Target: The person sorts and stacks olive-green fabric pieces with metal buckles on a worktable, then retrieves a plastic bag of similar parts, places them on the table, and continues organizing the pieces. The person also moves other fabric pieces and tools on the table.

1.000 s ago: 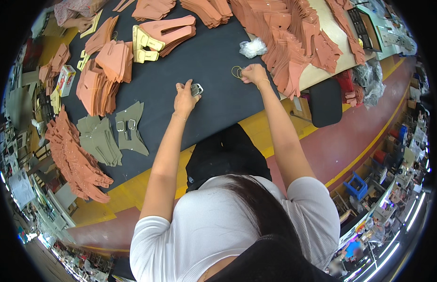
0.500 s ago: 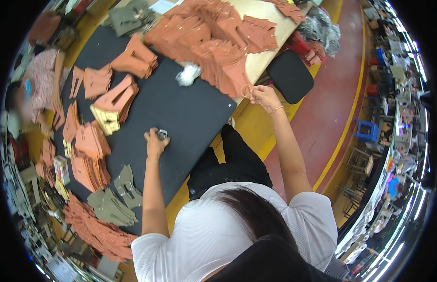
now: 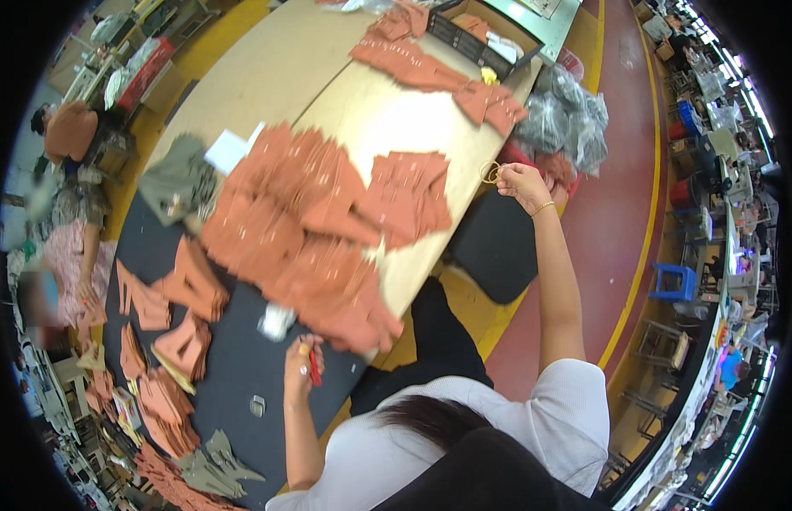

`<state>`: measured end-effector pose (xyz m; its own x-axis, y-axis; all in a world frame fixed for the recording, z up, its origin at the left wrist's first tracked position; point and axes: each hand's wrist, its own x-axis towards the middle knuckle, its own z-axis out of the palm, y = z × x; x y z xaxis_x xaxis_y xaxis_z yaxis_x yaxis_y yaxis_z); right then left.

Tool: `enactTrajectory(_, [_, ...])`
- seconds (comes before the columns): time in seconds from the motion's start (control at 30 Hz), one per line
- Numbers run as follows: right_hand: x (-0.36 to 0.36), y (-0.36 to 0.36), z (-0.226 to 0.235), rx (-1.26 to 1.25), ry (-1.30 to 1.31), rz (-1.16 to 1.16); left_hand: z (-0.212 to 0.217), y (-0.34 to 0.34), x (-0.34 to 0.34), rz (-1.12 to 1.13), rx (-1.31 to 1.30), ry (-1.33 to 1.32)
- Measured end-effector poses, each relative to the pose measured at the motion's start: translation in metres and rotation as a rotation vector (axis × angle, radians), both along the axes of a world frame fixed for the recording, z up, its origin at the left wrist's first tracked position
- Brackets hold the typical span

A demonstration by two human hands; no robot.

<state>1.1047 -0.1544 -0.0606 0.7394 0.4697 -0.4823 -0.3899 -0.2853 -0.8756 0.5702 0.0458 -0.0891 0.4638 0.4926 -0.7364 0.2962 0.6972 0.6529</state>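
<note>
My left hand (image 3: 304, 368) is closed around a slim red tool (image 3: 314, 368) over the edge of the black mat (image 3: 234, 375). It is beside a heap of orange-brown fabric pieces (image 3: 315, 234). A small metal clip (image 3: 258, 406) lies alone on the mat, below and left of that hand. My right hand (image 3: 522, 183) is stretched far out, past the right edge of the wooden table (image 3: 387, 115). It pinches a thin yellow ring (image 3: 490, 173), perhaps a rubber band. A white crumpled wad (image 3: 277, 322) lies near the left hand.
More orange pieces lie in stacks on the mat (image 3: 187, 285) and at the table's far end (image 3: 417, 68). Olive pieces (image 3: 210, 464) lie at the near left. A black cushion (image 3: 494, 247) and plastic bags (image 3: 566, 128) sit right of the table. Another person (image 3: 68, 255) works at left.
My left hand has come off the metal clip, which stays on the mat, and now holds a red tool. My right hand has carried the ring out past the table edge.
</note>
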Motion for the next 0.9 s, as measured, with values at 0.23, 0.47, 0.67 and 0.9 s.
enactTrajectory(0.23, [0.282,0.071,-0.008,0.105,-0.19,-0.078,0.059,-0.021,0.165,-0.07,-0.166,0.238])
enactTrajectory(0.47, [0.449,0.15,-0.033,-0.521,-0.82,-0.114,0.067,-0.016,0.264,-0.044,-0.176,0.37])
enactTrajectory(0.67, [0.471,0.206,-0.066,-0.705,-1.153,0.21,0.042,0.008,0.349,0.032,-0.087,0.228])
enactTrajectory(0.9, [0.496,0.265,-0.123,-0.923,-1.128,0.412,0.001,0.059,0.494,-0.468,0.326,0.278])
